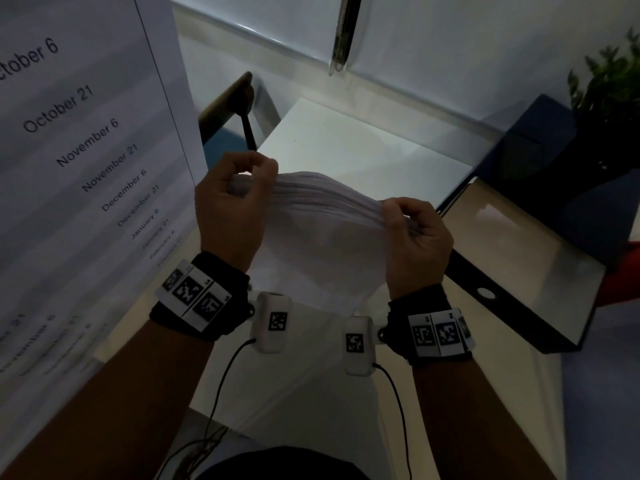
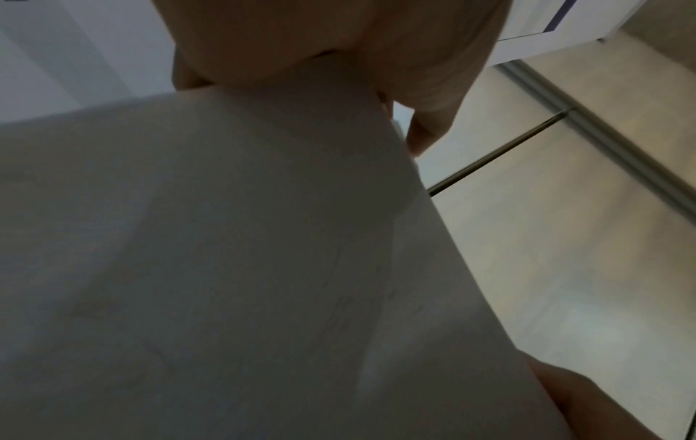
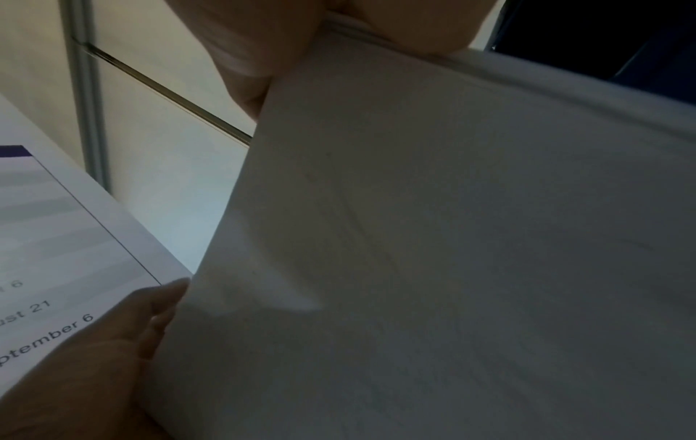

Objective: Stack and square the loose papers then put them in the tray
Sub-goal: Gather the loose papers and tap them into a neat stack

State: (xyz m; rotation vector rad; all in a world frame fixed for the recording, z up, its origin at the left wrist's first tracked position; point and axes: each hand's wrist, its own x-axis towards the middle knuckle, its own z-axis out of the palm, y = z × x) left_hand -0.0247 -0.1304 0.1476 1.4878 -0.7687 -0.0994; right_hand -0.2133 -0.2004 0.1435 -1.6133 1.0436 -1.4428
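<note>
A thick stack of white papers (image 1: pixel 322 233) stands on edge over the desk, its top edge bowed and facing me. My left hand (image 1: pixel 256 174) pinches the top left corner, and my right hand (image 1: pixel 405 216) grips the top right corner. In the left wrist view the stack (image 2: pixel 226 253) fills the frame below my left hand (image 2: pixel 320 44). The right wrist view shows the stack (image 3: pixel 452 238) under my right hand (image 3: pixel 301 35). A black-rimmed tray (image 1: pixel 519 320) with a pale floor lies to the right of my right hand. The stack's bottom edge is hidden.
A large printed sheet of dates (image 1: pixel 86 133) stands close on the left. A white sheet (image 1: pixel 346 143) lies on the desk behind the stack, with a dark pen (image 1: pixel 247 129) at its left. A blue box (image 1: pixel 526 147) and a plant (image 1: pixel 609 84) stand at the back right.
</note>
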